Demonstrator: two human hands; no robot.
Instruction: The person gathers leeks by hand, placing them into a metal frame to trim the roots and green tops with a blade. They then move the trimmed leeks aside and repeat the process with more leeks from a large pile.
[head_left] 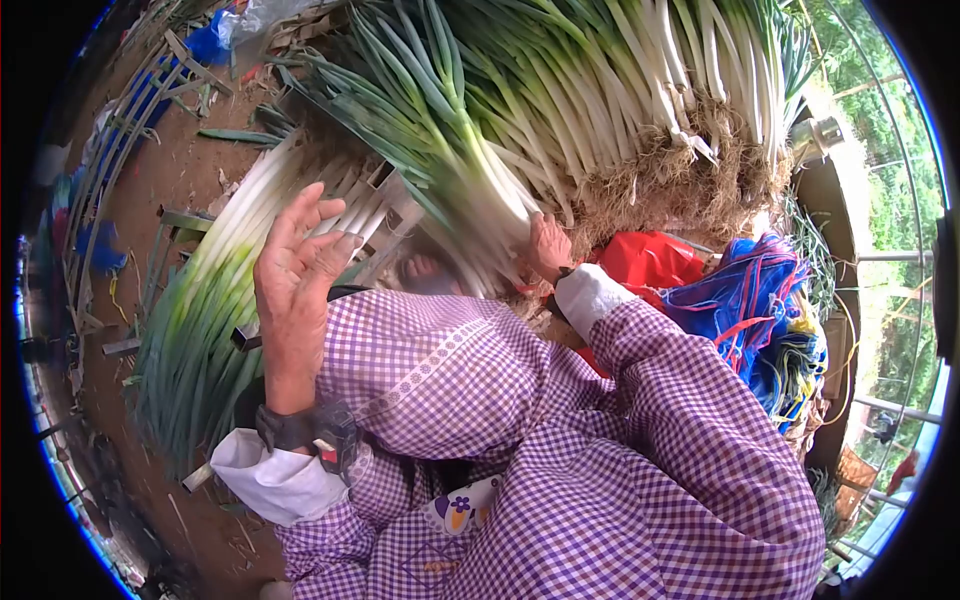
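Observation:
My right hand (548,248) is closed around the white lower stalks of several green onions (470,150), whose leaves point up and away; the stalks are blurred near the hand. My left hand (298,270) is raised, palm turned inward, its fingers curved and apart with nothing in them. Below and left of it, a bundle of green onions (215,270) lies on a low metal frame (190,220), white stalks up and green leaves hanging down.
A large pile of rooted green onions (610,90) spreads across the back. At right are a red plastic bag (650,262), a heap of blue and multicoloured ties (745,305) and a cardboard box (835,210). Bent strips (100,190) and scraps litter the earth floor (165,170).

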